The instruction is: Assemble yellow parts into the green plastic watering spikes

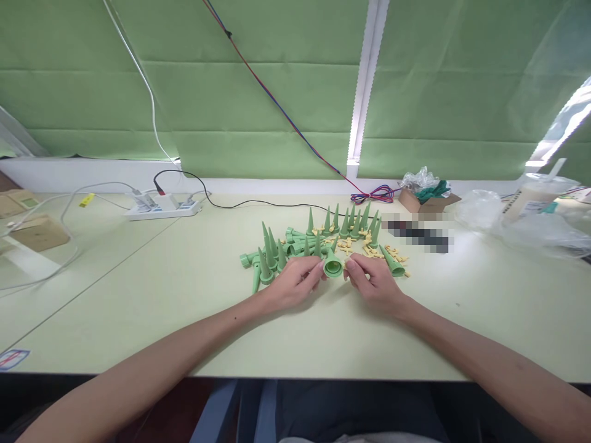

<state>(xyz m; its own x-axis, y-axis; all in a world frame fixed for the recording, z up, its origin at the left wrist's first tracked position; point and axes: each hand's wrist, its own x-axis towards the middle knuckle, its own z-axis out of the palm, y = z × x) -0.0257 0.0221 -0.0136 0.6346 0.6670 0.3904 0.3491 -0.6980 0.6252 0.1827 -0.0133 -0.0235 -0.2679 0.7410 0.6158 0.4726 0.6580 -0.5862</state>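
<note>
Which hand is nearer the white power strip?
Left. The left hand is right of the power strip and nearer the camera; the right hand is farther right, past the held green cone.

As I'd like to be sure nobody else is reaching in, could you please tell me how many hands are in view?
2: the left hand holds a green cone, and the right hand is just to the right of that cone. No other hand shows.
</note>
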